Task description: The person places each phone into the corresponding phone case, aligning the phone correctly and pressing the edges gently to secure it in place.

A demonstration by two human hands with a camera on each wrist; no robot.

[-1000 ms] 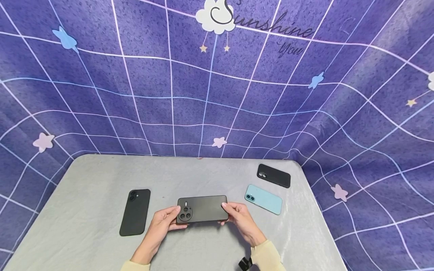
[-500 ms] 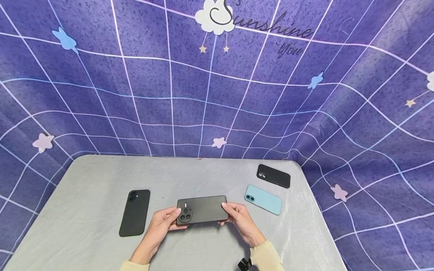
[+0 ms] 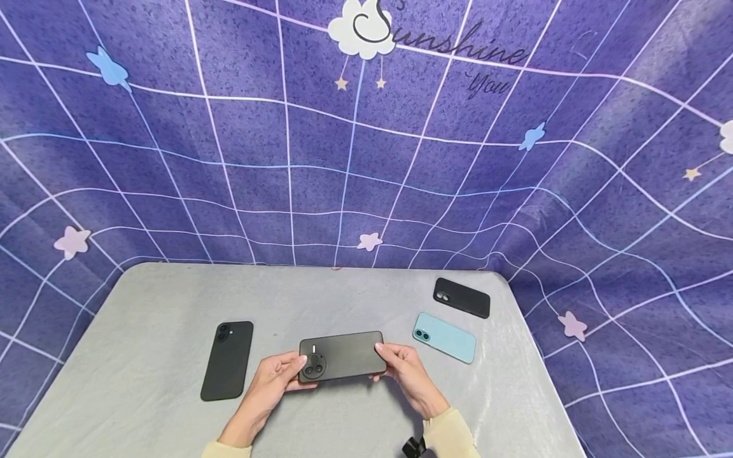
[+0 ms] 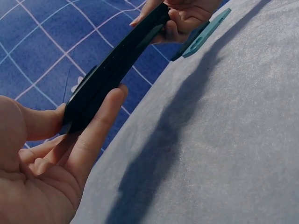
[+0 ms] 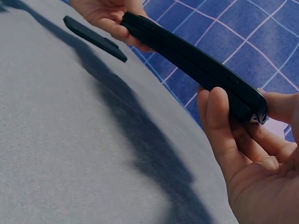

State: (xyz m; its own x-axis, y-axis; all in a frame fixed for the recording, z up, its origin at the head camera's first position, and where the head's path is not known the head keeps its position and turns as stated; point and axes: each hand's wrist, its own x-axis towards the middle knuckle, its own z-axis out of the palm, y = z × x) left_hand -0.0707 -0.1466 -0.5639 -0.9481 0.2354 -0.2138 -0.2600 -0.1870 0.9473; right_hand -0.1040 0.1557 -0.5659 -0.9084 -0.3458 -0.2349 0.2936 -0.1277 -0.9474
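A dark grey smartphone [image 3: 352,353] with a round camera bump is held sideways between both hands, its back facing up in the head view. My left hand [image 3: 270,380] pinches the camera end, thumb on top beside the lenses and fingers underneath. At the opposite end my right hand [image 3: 409,375] grips the edge the same way. Both wrist views show the phone [image 4: 117,65] edge-on, raised off the table, with its shadow falling on the cloth below. In the right wrist view the right hand's thumb and fingers close round the phone's end [image 5: 243,100].
On the grey-covered table [image 3: 321,299], a black phone [image 3: 227,360] lies to the left. To the right lie a light blue phone [image 3: 445,337] and, behind it, a black phone case [image 3: 461,298] with camera cutouts. A purple gridded cloth [image 3: 321,146] hangs behind the table.
The phone stays in both hands and tilts very slightly, and the left thumb sits a little further over the camera bump. The other phones and the case have not moved.
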